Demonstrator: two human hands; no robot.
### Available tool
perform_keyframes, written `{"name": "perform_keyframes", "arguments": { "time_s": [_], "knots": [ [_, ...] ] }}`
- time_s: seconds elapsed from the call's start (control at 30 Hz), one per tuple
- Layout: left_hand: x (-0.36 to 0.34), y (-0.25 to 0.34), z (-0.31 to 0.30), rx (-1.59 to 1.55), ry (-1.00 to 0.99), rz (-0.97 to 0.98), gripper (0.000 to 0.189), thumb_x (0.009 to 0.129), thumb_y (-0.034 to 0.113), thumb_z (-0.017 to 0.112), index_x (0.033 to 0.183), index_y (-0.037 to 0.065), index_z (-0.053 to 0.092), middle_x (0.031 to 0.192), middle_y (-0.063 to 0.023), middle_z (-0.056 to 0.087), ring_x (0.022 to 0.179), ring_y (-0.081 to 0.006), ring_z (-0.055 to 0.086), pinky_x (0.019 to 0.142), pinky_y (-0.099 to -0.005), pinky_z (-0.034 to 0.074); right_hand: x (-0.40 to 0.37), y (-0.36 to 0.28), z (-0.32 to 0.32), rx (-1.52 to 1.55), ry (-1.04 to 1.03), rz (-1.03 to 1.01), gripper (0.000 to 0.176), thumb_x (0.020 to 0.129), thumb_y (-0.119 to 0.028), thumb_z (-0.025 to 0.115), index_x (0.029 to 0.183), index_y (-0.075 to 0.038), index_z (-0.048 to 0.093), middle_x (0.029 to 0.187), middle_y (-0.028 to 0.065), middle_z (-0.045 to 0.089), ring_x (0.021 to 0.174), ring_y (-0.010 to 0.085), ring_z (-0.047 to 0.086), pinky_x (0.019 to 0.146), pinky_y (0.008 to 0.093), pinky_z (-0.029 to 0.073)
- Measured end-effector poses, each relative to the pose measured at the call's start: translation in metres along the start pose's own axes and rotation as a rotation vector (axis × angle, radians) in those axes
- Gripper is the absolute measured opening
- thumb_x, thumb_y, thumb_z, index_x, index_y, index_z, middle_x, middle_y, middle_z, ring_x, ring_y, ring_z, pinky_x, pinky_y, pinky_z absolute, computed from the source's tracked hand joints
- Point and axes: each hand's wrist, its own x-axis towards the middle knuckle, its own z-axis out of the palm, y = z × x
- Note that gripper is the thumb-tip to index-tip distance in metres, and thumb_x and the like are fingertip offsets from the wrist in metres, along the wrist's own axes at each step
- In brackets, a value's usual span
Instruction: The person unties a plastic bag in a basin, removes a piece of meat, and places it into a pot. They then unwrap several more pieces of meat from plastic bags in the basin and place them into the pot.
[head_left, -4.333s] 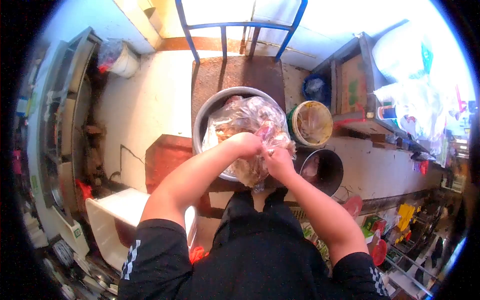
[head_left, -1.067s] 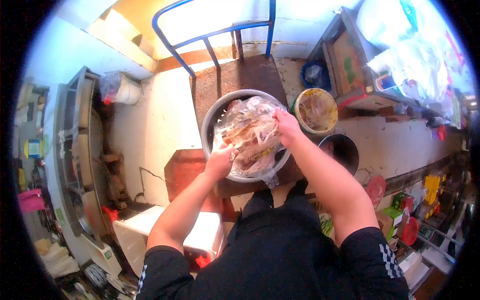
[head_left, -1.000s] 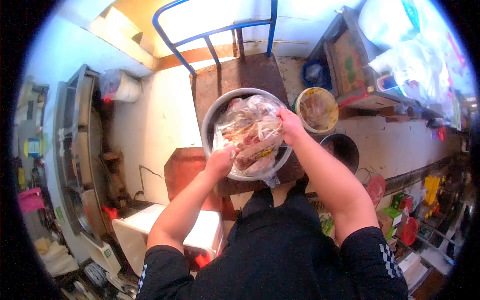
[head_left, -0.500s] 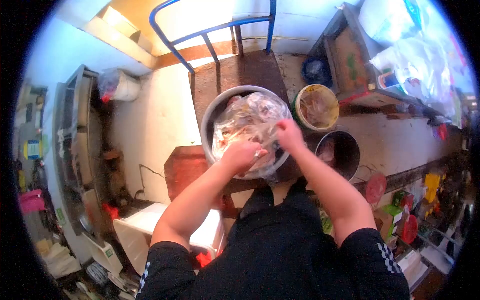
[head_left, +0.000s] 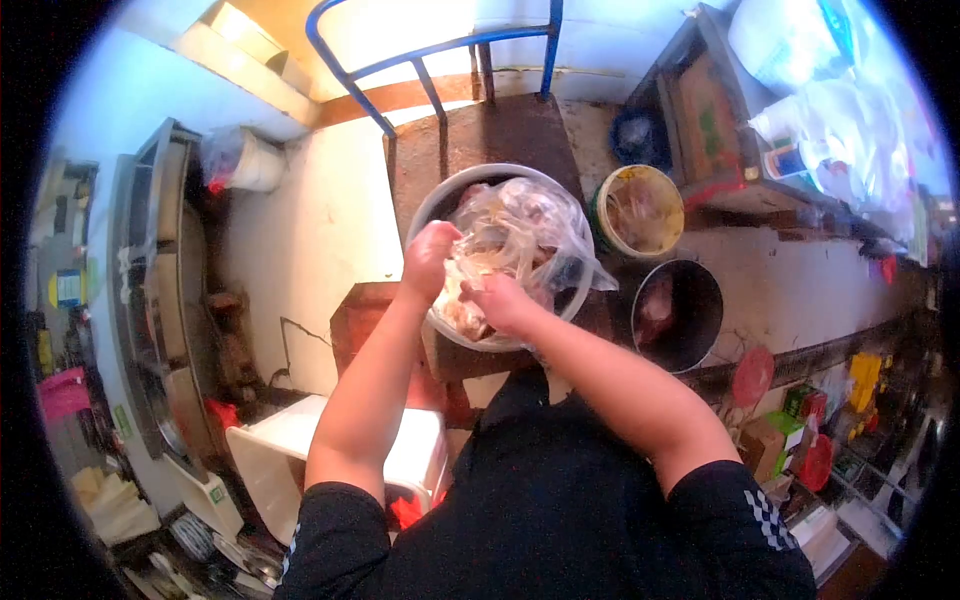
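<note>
A large metal basin [head_left: 440,195] stands on a rusty brown stand in front of me. Inside it lies a clear plastic bag [head_left: 530,235] filled with pinkish raw meat pieces. My left hand [head_left: 430,258] is closed on the bag's plastic at the basin's left side and lifts it. My right hand [head_left: 503,303] reaches into the near part of the bag, its fingers in among the meat. Whether that hand grips a piece or the plastic is hidden.
A yellow-rimmed bucket [head_left: 640,212] and a dark pot [head_left: 676,315] stand right of the basin. A blue metal frame [head_left: 440,45] rises behind the stand. A white bin [head_left: 270,470] sits by my left leg. Shelves with bags and boxes line the right side.
My left hand moved from the bag's near middle up to its left edge and lifts the plastic. My right hand came down from the bag's right side to the near part.
</note>
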Motion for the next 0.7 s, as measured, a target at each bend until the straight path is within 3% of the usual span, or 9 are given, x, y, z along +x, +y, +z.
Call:
{"name": "perform_keyframes", "arguments": {
  "time_s": [0.07, 0.13, 0.2, 0.27, 0.4, 0.47, 0.5, 0.6, 0.7],
  "knots": [
    [-0.009, -0.025, -0.007, 0.013, 0.163, 0.101, 0.035, 0.096, 0.033, 0.048, 0.094, 0.002, 0.063, 0.092, -0.009, 0.062, 0.083, -0.0174, 0.059, 0.075, -0.0309, 0.046, 0.0, -0.014, -0.016, -0.081, -0.041, 0.071, 0.046, 0.092, -0.045, 0.053, 0.103, -0.003, 0.067, 0.098, 0.0248, 0.065, 0.089, 0.0387, 0.063, 0.079, 0.0452, 0.048],
    [-0.035, -0.045, -0.014, 0.208, 0.508, -0.176, 0.034, 0.097, 0.033, 0.048, 0.1, 0.002, 0.063, 0.096, -0.0101, 0.061, 0.084, -0.017, 0.058, 0.075, -0.031, 0.046, -0.003, -0.021, -0.027, -0.063, -0.046, 0.149, 0.043, 0.091, -0.043, 0.055, 0.102, -0.004, 0.068, 0.098, 0.0245, 0.065, 0.091, 0.037, 0.063, 0.079, 0.0442, 0.048],
    [-0.063, -0.042, -0.019, -0.168, 0.129, -0.719, 0.034, 0.096, 0.032, 0.05, 0.11, 0.003, 0.06, 0.101, -0.011, 0.061, 0.083, -0.0187, 0.059, 0.075, -0.0351, 0.05, -0.013, -0.02, -0.025, 0.1, -0.009, 0.107, 0.038, 0.09, -0.039, 0.057, 0.104, -0.006, 0.068, 0.094, 0.0248, 0.065, 0.089, 0.0366, 0.063, 0.079, 0.0444, 0.049],
    [-0.087, -0.048, 0.009, -0.302, 0.188, -0.994, 0.051, 0.094, 0.051, 0.048, 0.109, 0.003, 0.057, 0.09, -0.0097, 0.062, 0.074, -0.02, 0.06, 0.059, -0.0355, 0.052, -0.022, -0.021, -0.023, -0.454, 0.053, -0.322, 0.041, 0.093, -0.043, 0.056, 0.092, -0.004, 0.071, 0.078, 0.0186, 0.066, 0.073, 0.0261, 0.065, 0.069, 0.0409, 0.049],
    [-0.066, -0.072, 0.019, -0.887, -0.091, -0.964, 0.05, 0.094, 0.046, 0.051, 0.119, 0.003, 0.054, 0.106, -0.0156, 0.062, 0.085, -0.0225, 0.063, 0.07, -0.0382, 0.055, -0.02, 0.003, 0.009, -0.232, -0.169, -0.292, 0.035, 0.092, -0.036, 0.055, 0.09, -0.003, 0.07, 0.084, 0.021, 0.067, 0.079, 0.0346, 0.066, 0.074, 0.046, 0.05],
    [-0.053, -0.063, 0.033, -1.034, -0.258, -0.703, 0.047, 0.093, 0.034, 0.058, 0.128, 0.003, 0.05, 0.12, -0.0195, 0.058, 0.1, -0.0261, 0.063, 0.083, -0.0398, 0.054, -0.052, -0.049, -0.004, -0.536, -0.269, -0.244, 0.023, 0.089, -0.021, 0.054, 0.09, -0.003, 0.068, 0.086, 0.0212, 0.067, 0.078, 0.0387, 0.065, 0.073, 0.0477, 0.051],
    [-0.048, -0.057, 0.038, -1.036, -0.257, -0.699, 0.047, 0.093, 0.034, 0.058, 0.128, 0.003, 0.05, 0.12, -0.0195, 0.058, 0.1, -0.0261, 0.063, 0.083, -0.0398, 0.054, -0.051, -0.048, 0.005, -0.719, -0.333, -0.201, 0.018, 0.083, -0.012, 0.052, 0.088, -0.002, 0.067, 0.087, 0.0222, 0.067, 0.082, 0.0382, 0.066, 0.073, 0.0474, 0.052],
    [-0.044, -0.04, 0.052, -0.986, -0.316, -0.522, 0.049, 0.091, 0.017, 0.062, 0.135, 0.004, 0.045, 0.128, -0.019, 0.054, 0.111, -0.0287, 0.058, 0.094, -0.0406, 0.05, -0.059, -0.042, 0.007, -0.699, -0.33, -0.216, 0.018, 0.082, -0.01, 0.052, 0.087, -0.002, 0.067, 0.086, 0.0225, 0.067, 0.082, 0.0386, 0.066, 0.073, 0.0469, 0.052],
    [-0.045, -0.005, 0.059, -0.589, -0.143, -0.504, 0.05, 0.091, 0.009, 0.061, 0.137, 0.005, 0.042, 0.133, -0.0164, 0.052, 0.113, -0.0286, 0.057, 0.095, -0.0407, 0.05, -0.06, -0.046, -0.003, -0.772, -0.411, -0.225, 0.017, 0.081, -0.01, 0.053, 0.085, 0.0, 0.066, 0.084, 0.0218, 0.067, 0.081, 0.0376, 0.066, 0.072, 0.0467, 0.053]
  ]
}}
